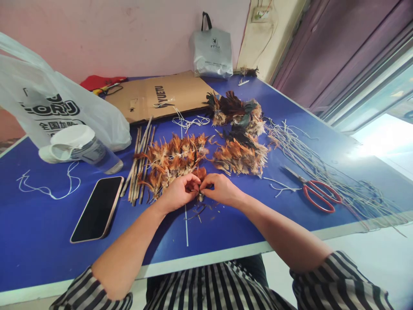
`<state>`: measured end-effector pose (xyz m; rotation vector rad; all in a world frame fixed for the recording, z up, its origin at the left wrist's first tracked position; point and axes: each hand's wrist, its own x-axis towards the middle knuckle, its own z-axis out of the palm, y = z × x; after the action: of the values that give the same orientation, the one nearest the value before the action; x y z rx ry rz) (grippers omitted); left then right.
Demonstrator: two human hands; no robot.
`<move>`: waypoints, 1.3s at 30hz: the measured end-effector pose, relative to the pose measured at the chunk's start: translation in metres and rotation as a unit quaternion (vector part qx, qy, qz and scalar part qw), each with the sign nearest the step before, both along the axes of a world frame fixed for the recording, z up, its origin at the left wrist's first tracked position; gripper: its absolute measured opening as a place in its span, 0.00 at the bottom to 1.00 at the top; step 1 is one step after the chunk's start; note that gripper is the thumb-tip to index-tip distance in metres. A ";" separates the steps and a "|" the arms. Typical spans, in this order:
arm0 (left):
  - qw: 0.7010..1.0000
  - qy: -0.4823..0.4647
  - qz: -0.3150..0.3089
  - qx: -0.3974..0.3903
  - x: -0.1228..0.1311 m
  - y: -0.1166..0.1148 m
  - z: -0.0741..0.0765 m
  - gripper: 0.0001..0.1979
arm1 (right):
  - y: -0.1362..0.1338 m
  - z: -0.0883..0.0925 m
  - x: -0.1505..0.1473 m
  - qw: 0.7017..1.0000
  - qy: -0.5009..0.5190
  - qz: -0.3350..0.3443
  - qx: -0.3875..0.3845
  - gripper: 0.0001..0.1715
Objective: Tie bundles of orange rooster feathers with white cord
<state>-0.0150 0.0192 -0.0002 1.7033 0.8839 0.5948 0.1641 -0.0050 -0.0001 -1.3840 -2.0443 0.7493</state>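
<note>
My left hand point(179, 192) and my right hand point(221, 189) meet over the blue table point(48, 224), fingers pinched together on a small feather bundle point(201, 196) between them. Just beyond my hands lies a heap of orange-brown feather bundles point(172, 159). A second feather heap point(240, 157) lies to the right of it, and darker feathers point(234, 110) lie further back. Thin wooden sticks point(139, 165) lie left of the feathers. Small feather scraps point(196, 213) lie on the table under my hands.
Red-handled scissors point(318, 193) lie at the right beside loose white strings point(306, 150). A phone point(98, 208) lies face up at the left, near a bottle point(93, 153) and a white plastic bag point(48, 103). Cardboard point(161, 97) and a grey bag point(213, 51) are at the back.
</note>
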 end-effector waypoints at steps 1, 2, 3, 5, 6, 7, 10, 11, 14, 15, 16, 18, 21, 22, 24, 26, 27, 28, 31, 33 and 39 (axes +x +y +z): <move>1.000 0.000 0.001 0.003 0.000 -0.001 0.000 0.11 | 0.000 -0.001 0.000 1.000 -0.004 0.001 0.008 0.09; 1.000 0.000 0.002 0.006 0.000 -0.001 0.001 0.12 | 0.001 -0.003 -0.001 1.000 -0.009 0.004 0.015 0.09; 1.000 -0.001 0.003 0.009 0.000 -0.002 0.001 0.13 | 0.001 -0.004 -0.001 1.000 -0.016 0.008 0.020 0.09; 1.000 -0.002 0.001 0.011 0.000 -0.001 0.000 0.13 | 0.001 -0.004 -0.002 0.999 -0.030 0.014 0.026 0.09; 1.000 -0.002 0.000 0.010 0.000 -0.001 -0.001 0.14 | 0.001 -0.004 -0.003 0.999 -0.037 0.013 0.027 0.08; 1.000 -0.004 -0.002 0.007 -0.001 0.000 -0.001 0.14 | 0.000 -0.004 -0.004 0.999 -0.043 0.011 0.028 0.08; 1.000 -0.006 -0.001 0.000 -0.002 0.002 -0.002 0.13 | -0.001 -0.002 -0.006 0.998 -0.056 -0.001 0.028 0.08; 1.000 -0.002 0.000 0.000 -0.002 0.002 -0.002 0.13 | -0.001 -0.001 -0.006 0.998 -0.058 -0.004 0.026 0.08; 1.000 0.024 0.004 0.014 -0.003 0.002 -0.002 0.12 | -0.001 0.001 -0.007 0.998 -0.053 -0.014 0.015 0.08; 0.999 0.034 0.005 0.022 -0.003 0.002 -0.003 0.11 | -0.002 0.001 -0.006 0.999 -0.050 -0.017 0.012 0.07; 0.999 0.043 0.006 0.030 -0.003 0.002 -0.002 0.10 | -0.002 0.001 -0.006 0.999 -0.046 -0.020 0.010 0.07; 0.996 0.062 0.015 0.055 -0.003 0.000 -0.001 0.09 | -0.002 0.002 -0.006 0.999 -0.041 -0.023 0.008 0.06; 0.989 0.102 0.030 0.103 -0.002 -0.002 0.002 0.06 | -0.001 0.002 -0.006 0.999 -0.035 -0.027 0.007 0.06; 0.986 0.116 0.033 0.114 -0.003 -0.002 0.003 0.06 | -0.001 0.002 -0.006 0.999 -0.035 -0.028 0.007 0.06; 0.983 0.135 0.035 0.122 -0.003 -0.002 0.004 0.06 | -0.002 0.001 -0.007 0.999 -0.036 -0.029 0.008 0.06; 0.982 0.141 0.034 0.117 -0.004 -0.001 0.004 0.07 | -0.002 0.001 -0.007 0.999 -0.038 -0.029 0.008 0.06; 0.983 0.142 0.034 0.115 -0.005 -0.001 0.003 0.07 | -0.002 0.000 -0.007 0.999 -0.038 -0.031 0.008 0.06; 0.983 0.142 0.033 0.113 -0.006 0.000 0.002 0.08 | -0.002 -0.001 -0.007 0.999 -0.038 -0.032 0.008 0.06; 0.983 0.144 0.031 0.113 -0.007 0.001 0.000 0.09 | -0.002 -0.002 -0.007 0.999 -0.035 -0.035 0.010 0.05; 0.982 0.148 0.030 0.115 -0.008 0.000 0.000 0.09 | -0.002 -0.003 -0.007 0.999 -0.033 -0.035 0.014 0.05; 0.977 0.153 0.033 0.141 -0.003 -0.003 0.003 0.05 | -0.002 0.000 -0.007 0.999 -0.037 -0.033 0.017 0.06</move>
<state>-0.0184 0.0158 0.0026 2.0680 1.1175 0.5277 0.1568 -0.0072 -0.0002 -1.4723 -2.0471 0.6418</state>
